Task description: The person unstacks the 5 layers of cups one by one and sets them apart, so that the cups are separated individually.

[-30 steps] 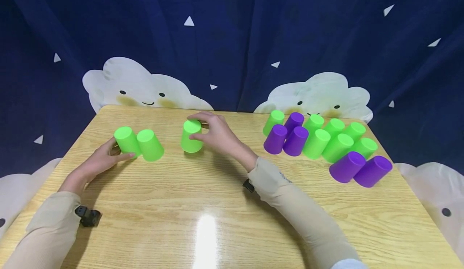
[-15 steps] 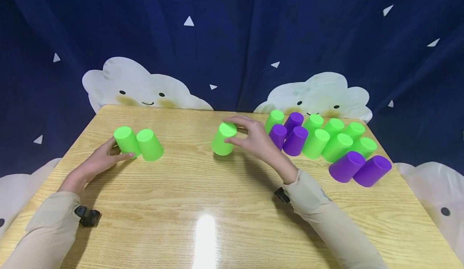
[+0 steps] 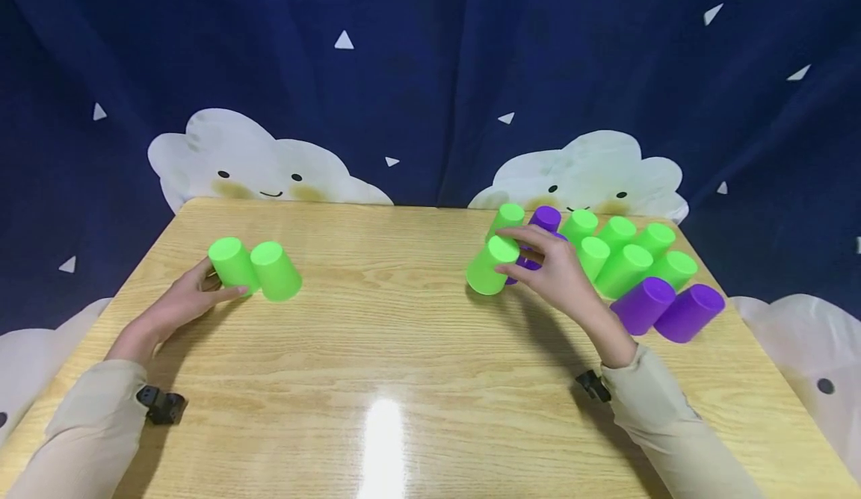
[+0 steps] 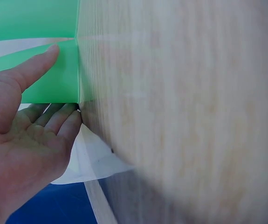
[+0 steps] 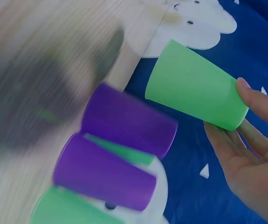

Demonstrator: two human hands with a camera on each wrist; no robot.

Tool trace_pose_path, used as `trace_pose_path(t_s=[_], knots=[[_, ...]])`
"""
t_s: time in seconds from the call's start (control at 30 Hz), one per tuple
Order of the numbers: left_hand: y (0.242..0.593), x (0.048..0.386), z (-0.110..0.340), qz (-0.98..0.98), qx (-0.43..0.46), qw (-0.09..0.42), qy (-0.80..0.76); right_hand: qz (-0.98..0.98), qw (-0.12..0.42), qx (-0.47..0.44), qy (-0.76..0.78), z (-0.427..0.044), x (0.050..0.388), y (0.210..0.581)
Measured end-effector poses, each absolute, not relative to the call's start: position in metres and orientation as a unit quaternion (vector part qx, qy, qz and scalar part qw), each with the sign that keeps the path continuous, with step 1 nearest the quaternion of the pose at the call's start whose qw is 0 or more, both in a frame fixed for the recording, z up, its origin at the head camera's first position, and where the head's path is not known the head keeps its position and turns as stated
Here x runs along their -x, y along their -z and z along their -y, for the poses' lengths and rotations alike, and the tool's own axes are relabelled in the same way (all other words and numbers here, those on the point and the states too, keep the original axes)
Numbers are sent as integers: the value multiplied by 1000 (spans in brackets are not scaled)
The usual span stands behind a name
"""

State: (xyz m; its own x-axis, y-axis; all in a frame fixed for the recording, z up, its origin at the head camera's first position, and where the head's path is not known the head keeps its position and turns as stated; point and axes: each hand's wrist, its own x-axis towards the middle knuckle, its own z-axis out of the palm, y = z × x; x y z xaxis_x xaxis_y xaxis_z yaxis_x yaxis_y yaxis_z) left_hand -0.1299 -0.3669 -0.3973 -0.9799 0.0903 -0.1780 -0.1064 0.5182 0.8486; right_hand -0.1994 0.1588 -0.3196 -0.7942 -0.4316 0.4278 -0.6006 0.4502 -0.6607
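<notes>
At the left of the head view, two upside-down green cups stand side by side. My left hand (image 3: pixel 179 307) holds the outer green cup (image 3: pixel 232 264), and in the left wrist view the thumb lies along its wall (image 4: pixel 64 77). The inner green cup (image 3: pixel 277 273) stands right beside it. My right hand (image 3: pixel 554 267) pinches another upside-down green cup (image 3: pixel 487 271) near its closed end. In the right wrist view this held cup (image 5: pixel 194 86) is tilted and raised off the table, apart from the purple cups. In the head view, the right hand partly hides the cups behind it.
Several upside-down cups stand at the back right: green cups (image 3: pixel 624 271) and, nearer the front, two purple cups (image 3: pixel 643 305). A purple cup (image 3: pixel 546 219) shows behind the right hand. The wooden table (image 3: pixel 350 349) ends at a dark blue curtain (image 3: pixel 403 73).
My right hand has carried its green cup rightward across the table to the front of the cup group. My left hand and its two cups have stayed in place.
</notes>
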Motion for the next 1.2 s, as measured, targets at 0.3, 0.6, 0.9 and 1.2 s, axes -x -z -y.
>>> trace_pose_path(t_s=[0.3,0.6,0.9,1.2], knots=[[397,129,367,-865,2,102,-492,871,104,-256,-406,-210,183,324],[397,128,366,-866,-1,98,-490,895,143,-220,-362,-252,172,331],[395,127,364,-867,0,98,-488,907,176,-200,-328,-277,165,338],[397,128,365,-869,4,99,-485,919,189,-196,-284,-287,164,344]])
